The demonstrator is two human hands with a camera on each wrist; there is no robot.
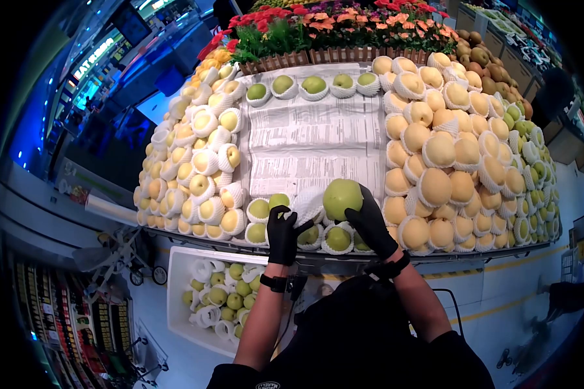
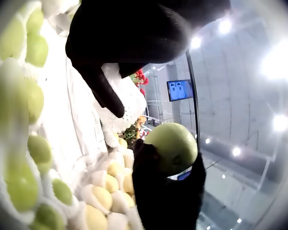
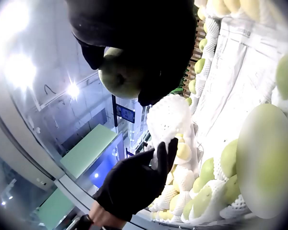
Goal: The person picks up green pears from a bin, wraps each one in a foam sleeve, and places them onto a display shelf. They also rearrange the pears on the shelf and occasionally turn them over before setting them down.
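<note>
In the head view my black-gloved right hand (image 1: 372, 223) grips a round green pear (image 1: 342, 200), thumb and fingers wrapped round its sides. My left hand (image 1: 282, 235), also gloved in black, pinches a white foam net sleeve (image 1: 308, 203) beside that pear. The left wrist view shows the bare pear (image 2: 172, 147) a little apart from the foam. In the right wrist view the foam net (image 3: 169, 117) hangs from the left thumb and fingers. Below both hands, several green pears in foam nets (image 1: 337, 238) line the front of the display.
Newspaper (image 1: 311, 139) covers the middle of the stand, with a row of netted green pears (image 1: 313, 85) at its back. Yellow pears (image 1: 203, 178) pile up on the left and tan pears (image 1: 437, 186) on the right. A white foam crate (image 1: 175, 285) of green pears stands below left.
</note>
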